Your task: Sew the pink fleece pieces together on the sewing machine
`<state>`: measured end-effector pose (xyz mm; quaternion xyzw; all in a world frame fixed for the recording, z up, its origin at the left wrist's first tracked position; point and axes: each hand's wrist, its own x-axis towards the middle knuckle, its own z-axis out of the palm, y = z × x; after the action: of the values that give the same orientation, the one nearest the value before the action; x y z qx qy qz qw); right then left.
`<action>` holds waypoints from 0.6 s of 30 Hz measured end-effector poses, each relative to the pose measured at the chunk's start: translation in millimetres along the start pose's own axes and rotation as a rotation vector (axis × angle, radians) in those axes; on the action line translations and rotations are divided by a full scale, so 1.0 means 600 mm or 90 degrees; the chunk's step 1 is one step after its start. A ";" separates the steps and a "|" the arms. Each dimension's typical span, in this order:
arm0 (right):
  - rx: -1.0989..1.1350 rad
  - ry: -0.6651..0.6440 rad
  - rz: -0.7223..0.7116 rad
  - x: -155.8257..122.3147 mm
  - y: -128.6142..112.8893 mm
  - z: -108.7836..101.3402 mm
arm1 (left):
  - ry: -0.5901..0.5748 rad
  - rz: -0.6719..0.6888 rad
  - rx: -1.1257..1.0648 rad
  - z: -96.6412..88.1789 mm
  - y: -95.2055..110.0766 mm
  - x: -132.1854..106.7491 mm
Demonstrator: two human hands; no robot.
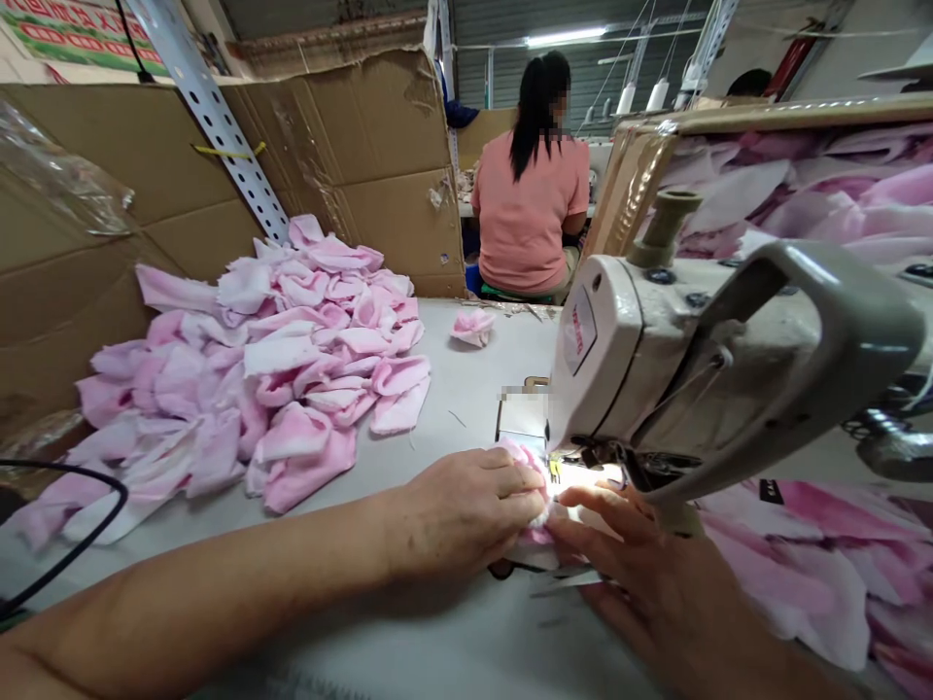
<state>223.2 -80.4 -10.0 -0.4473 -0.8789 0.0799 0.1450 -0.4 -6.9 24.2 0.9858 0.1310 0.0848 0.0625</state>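
Note:
A small pink and white plush fabric piece [519, 451] lies at the needle area of a sewing machine [604, 350], under its bright lamp. My left hand [473, 510] is closed on this piece, fingers pressed together just left of the needle. On the other side, my right hand [648, 574] reaches under the machine head, with its index finger and thumb side close to the fabric edge. Slim metal blades [572, 580], like those of thread snips, stick out leftward from under the right hand. Their handle is hidden by that hand.
A large heap of pink fabric pieces [292, 360] covers the table's left side. One small piece [472, 328] lies behind the machine. More pieces [809, 554] lie at right, and a carton [634, 185] holds others. Cardboard walls [350, 146] stand behind. A person [531, 214] sits beyond.

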 end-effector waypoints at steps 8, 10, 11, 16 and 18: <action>-0.050 0.030 -0.012 -0.004 0.000 0.012 | 0.003 -0.001 0.025 0.001 0.003 0.004; -0.059 0.034 -0.023 -0.005 -0.001 0.013 | 0.015 -0.001 0.027 0.004 0.003 0.003; -0.066 0.036 -0.027 -0.005 -0.001 0.014 | 0.020 -0.002 0.029 0.006 0.003 0.002; -0.110 0.061 -0.061 -0.005 0.000 0.018 | 0.035 -0.003 0.026 0.015 0.003 -0.004; -0.116 0.082 -0.073 -0.005 -0.001 0.018 | 0.048 0.001 0.017 0.018 0.003 -0.006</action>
<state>220.7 -83.3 -20.6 -0.4118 -0.8955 -0.0375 0.1644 -1.3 -10.5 13.0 0.9827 0.1334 0.1203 0.0445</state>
